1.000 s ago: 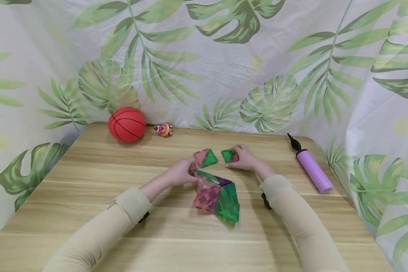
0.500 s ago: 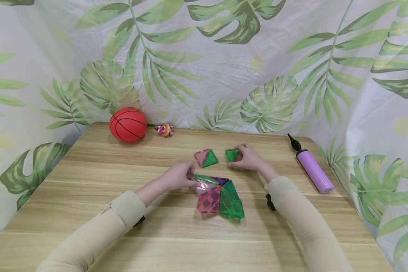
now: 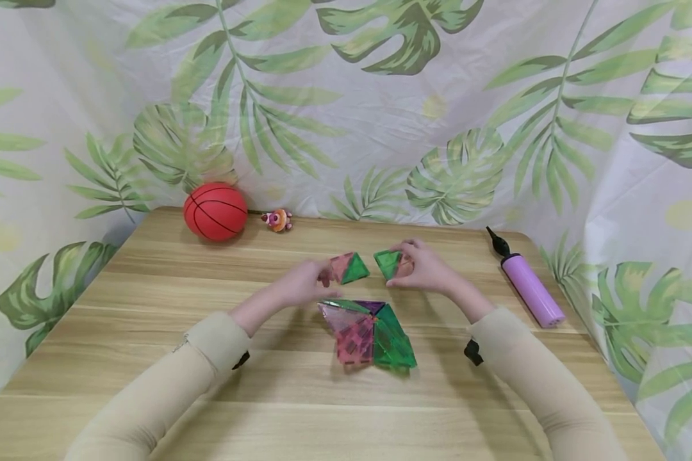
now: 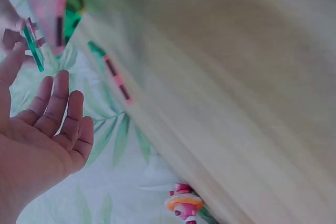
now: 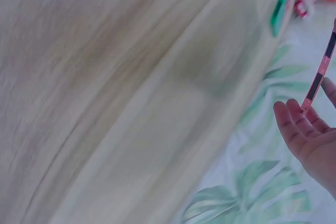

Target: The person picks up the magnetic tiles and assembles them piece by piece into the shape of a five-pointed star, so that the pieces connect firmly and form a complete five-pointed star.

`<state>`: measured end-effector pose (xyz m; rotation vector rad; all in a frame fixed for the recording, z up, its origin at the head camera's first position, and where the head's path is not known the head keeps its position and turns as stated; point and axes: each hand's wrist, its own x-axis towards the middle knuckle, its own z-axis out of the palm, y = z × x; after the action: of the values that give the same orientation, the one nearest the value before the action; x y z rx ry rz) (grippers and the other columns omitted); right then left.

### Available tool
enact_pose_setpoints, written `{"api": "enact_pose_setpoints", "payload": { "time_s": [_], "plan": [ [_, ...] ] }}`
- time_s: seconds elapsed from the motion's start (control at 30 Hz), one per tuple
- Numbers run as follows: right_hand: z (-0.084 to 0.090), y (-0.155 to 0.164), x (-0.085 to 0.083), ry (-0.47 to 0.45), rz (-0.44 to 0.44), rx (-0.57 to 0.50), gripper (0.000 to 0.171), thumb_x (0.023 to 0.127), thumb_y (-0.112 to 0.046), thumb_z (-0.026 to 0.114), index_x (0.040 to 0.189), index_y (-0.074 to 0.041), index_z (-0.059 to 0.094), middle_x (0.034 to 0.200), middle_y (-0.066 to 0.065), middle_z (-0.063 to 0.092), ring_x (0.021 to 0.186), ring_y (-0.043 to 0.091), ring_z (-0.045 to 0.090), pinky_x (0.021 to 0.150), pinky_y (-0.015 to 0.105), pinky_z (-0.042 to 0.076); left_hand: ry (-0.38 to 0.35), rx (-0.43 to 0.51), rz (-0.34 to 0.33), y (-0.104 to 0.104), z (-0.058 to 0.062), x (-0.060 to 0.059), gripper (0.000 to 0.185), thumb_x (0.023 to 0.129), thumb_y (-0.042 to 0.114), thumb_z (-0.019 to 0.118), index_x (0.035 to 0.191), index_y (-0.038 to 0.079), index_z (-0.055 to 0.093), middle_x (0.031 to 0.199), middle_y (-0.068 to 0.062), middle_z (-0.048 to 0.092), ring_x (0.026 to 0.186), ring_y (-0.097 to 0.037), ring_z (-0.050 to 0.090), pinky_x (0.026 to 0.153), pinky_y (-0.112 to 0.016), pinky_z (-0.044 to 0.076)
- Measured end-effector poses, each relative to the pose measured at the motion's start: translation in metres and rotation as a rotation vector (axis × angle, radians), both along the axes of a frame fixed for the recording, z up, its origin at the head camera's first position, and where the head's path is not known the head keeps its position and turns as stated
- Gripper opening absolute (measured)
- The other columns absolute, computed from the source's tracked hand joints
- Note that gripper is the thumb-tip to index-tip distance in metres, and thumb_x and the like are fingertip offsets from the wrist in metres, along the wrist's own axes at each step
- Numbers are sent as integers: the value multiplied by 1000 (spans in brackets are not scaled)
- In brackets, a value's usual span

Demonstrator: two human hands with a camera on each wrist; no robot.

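Plastic tile pair point(image 3: 395, 263) is pinched in the right hand point(image 3: 425, 269) above the worktop point(image 3: 150, 320), left hand point(image 3: 300, 286) open-fingered beside the second tile pair point(image 3: 350, 267); risk: magnets snapping together misaligned or toppling the folded tile cluster point(image 3: 369, 334).

We see the tile cluster point(image 3: 369, 333) mid-counter point(image 3: 150, 358); behind it lie two tile pairs point(image 3: 348, 267), far behind-left the ball point(image 3: 216, 211) and figurine point(image 3: 277, 219), right the pump point(image 3: 527, 285).
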<state>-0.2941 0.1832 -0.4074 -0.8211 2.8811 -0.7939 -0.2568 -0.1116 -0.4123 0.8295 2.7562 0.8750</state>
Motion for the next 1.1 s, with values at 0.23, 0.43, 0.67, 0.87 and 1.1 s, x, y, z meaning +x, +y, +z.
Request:
{"api": "enact_pose_setpoints", "payload": {
  "time_s": [0.23, 0.43, 0.67, 0.87, 1.1],
  "plan": [
    [10, -20, 22, 12, 122, -12, 74, 70, -43, 81, 131, -14, 52, 136, 16, 37, 108, 28, 49, 87, 45, 47, -95, 131, 10, 13, 10, -11, 32, 89, 28, 66, 111, 5, 61, 96, -3, 65, 91, -17, 60, 80, -34, 50],
    [14, -34, 37, 6, 180, -16, 74, 70, -45, 81, 131, -17, 52, 138, 13, 35, 116, 28, 48, 90, 45, 47, -232, 251, 40, 24, 10, -13, 33, 92, 28, 61, 115, 4, 62, 104, -8, 66, 93, -17, 61, 80, -32, 50],
    [12, -41, 43, 49, 201, -27, 73, 68, -40, 84, 129, -15, 53, 137, 13, 36, 116, 28, 47, 91, 43, 47, -396, 374, 57, 31, 6, -12, 24, 95, 19, 57, 108, 0, 63, 101, -12, 69, 89, -19, 65, 84, -41, 49],
    [7, -39, 41, 18, 168, -133, 73, 70, -37, 83, 130, -14, 51, 146, 11, 27, 118, 29, 47, 86, 42, 50, -394, 410, 91, 32, 6, -11, 23, 95, 13, 56, 107, -5, 61, 90, -13, 68, 89, -26, 64, 84, -44, 49],
    [2, -28, 34, -56, 74, -304, 54, 87, -16, 69, 134, -5, 46, 137, 17, 41, 112, 35, 51, 76, 41, 53, -338, 396, 92, 30, 9, -11, 19, 95, 10, 56, 104, -6, 60, 82, -11, 63, 75, -21, 57, 62, -23, 42]
  ]
}}
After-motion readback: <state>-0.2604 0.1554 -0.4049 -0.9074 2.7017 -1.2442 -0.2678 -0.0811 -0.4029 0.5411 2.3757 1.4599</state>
